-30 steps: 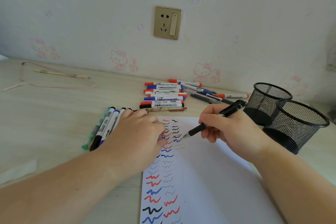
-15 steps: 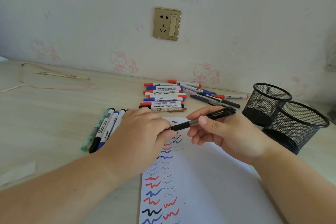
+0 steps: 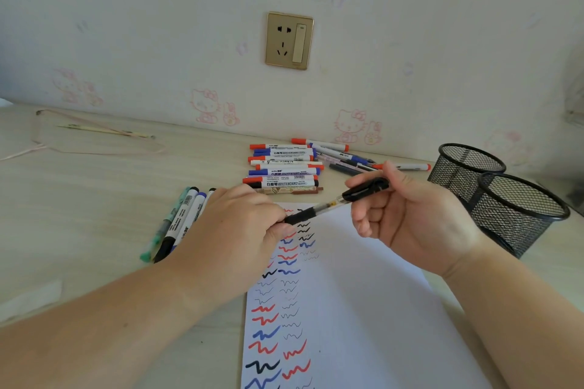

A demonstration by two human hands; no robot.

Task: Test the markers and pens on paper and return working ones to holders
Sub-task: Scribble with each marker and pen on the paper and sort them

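Pen (image 3: pixel 331 207) lies nearly level above the paper (image 3: pixel 363 309), tip pinched by left hand (image 3: pixel 234 230), clip end by right hand (image 3: pixel 410 218); holders (image 3: pixel 521 208) stand nearer the right.

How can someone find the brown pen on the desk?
Start at the wall socket and look down to the stack of markers on the desk. The brown pen lies nearest the paper; it alone is brown and patterned, not white.

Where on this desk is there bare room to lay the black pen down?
Bare patches: the right part of the paper below the right hand, and the desk left of the marker group. Crowded: the marker pile by the wall and the mesh holders.
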